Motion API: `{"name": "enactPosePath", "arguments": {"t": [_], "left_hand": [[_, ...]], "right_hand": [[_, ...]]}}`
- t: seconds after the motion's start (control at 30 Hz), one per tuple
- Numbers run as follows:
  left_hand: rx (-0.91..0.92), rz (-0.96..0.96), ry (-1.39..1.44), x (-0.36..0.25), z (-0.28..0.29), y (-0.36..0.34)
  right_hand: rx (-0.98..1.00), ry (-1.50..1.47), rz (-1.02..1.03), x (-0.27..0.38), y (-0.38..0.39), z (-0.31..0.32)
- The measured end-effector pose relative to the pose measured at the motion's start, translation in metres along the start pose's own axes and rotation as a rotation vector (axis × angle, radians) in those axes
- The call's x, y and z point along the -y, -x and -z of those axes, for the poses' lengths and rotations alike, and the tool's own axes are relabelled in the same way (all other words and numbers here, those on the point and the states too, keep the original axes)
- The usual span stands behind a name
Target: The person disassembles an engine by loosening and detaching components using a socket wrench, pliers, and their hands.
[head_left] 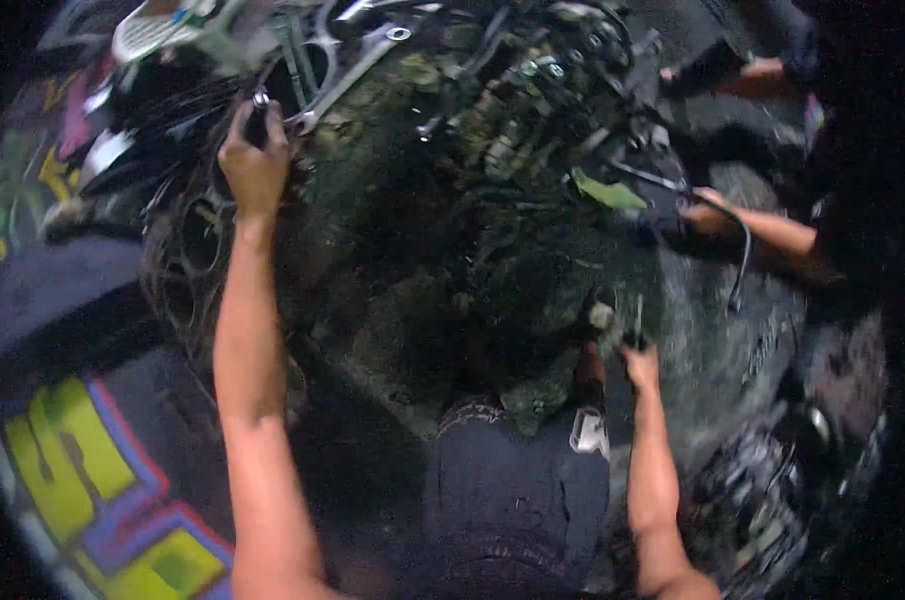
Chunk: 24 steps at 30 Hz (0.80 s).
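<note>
My left hand (252, 170) reaches far out at the upper left. Its thumb and fingers pinch a dark piece (256, 128) with a shiny metal tip; its kind is too blurred to tell. Beside that hand lie long metal wrenches (357, 68), one with a ring end. Lower right, my right hand (640, 368) is closed around a dark-handled tool with a thin, pale shaft (639, 308) pointing away from me. A small pale lump (600, 316) sits just left of this tool. The dark, grimy surface (402, 260) stretches between both hands.
Another person's hand (710, 212) at the right holds a metal tool with a dark hose or cable (747, 250). Loose metal parts (532, 80) crowd the far side, near a green cloth-like piece (607, 190). More metal pieces (762, 500) pile up lower right. Yellow-painted graffiti (72, 440) shows lower left.
</note>
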<state>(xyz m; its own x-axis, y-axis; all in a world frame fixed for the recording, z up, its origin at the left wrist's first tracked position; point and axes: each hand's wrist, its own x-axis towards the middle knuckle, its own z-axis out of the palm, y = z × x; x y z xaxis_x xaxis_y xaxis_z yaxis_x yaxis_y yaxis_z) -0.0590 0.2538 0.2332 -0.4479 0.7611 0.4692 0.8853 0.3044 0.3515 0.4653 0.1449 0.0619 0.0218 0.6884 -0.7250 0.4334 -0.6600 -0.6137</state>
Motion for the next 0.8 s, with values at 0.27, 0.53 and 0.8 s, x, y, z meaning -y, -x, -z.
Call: {"name": "enactPosePath", "arguments": {"t": [0.27,0.53,0.8], "left_hand": [[0.239,0.270,-0.029,-0.055,0.095,0.136],[0.856,0.659,0.019,-0.101,0.097,0.302],[1.184,0.808,0.111,-0.092,0.110,0.437]], "right_hand": [[0.208,0.355,-0.048,0.002,0.018,0.036],[0.162,0.787,-0.001,-0.066,-0.043,0.119],[0.124,0.762,-0.201,-0.144,-0.086,0.117]]}}
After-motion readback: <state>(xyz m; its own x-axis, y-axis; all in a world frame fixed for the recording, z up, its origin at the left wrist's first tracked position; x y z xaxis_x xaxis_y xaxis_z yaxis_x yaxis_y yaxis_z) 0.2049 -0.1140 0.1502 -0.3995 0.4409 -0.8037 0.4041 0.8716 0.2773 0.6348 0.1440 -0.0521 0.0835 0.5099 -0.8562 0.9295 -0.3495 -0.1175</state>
